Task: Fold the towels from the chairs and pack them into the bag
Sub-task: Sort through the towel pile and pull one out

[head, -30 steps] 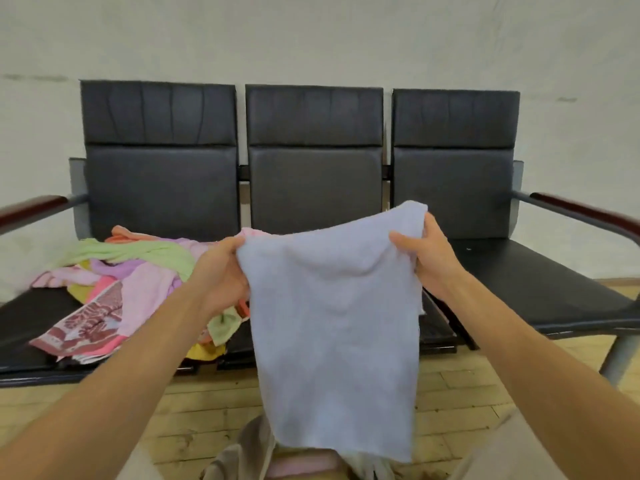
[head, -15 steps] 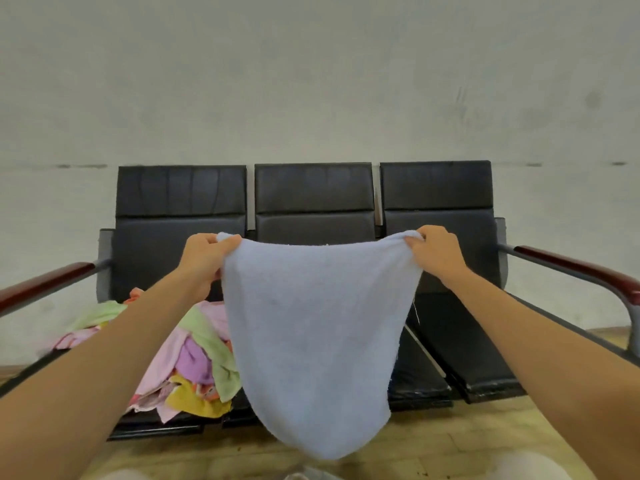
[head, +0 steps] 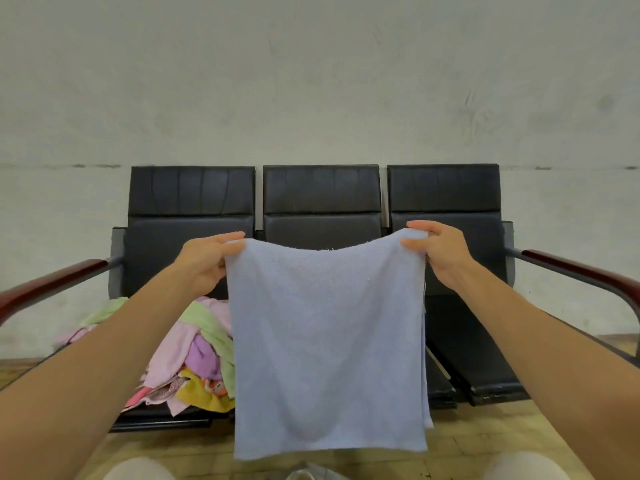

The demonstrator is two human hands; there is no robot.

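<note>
Since half a second before, you had drawn the two top corners further apart, so the pale blue towel point(head: 329, 341) went from a sagging, tapered drape to a flat sheet hanging almost square. Your left hand point(head: 207, 261) pinched the top left corner between thumb and fingers. Your right hand point(head: 440, 254) pinched the top right corner the same way, and both hands were level with each other. I judge you held it high and spread like that so its own weight would pull out the creases and line up the edges before a fold. It hung free in front of the middle seat of the black chairs point(head: 322, 202), its lower hem clear of the wooden floor point(head: 467, 441). A second layer peeked out behind its right edge. The heap of coloured towels point(head: 197, 355) lay on the left seat, not yet folded. No bag could be made out for certain.
</note>
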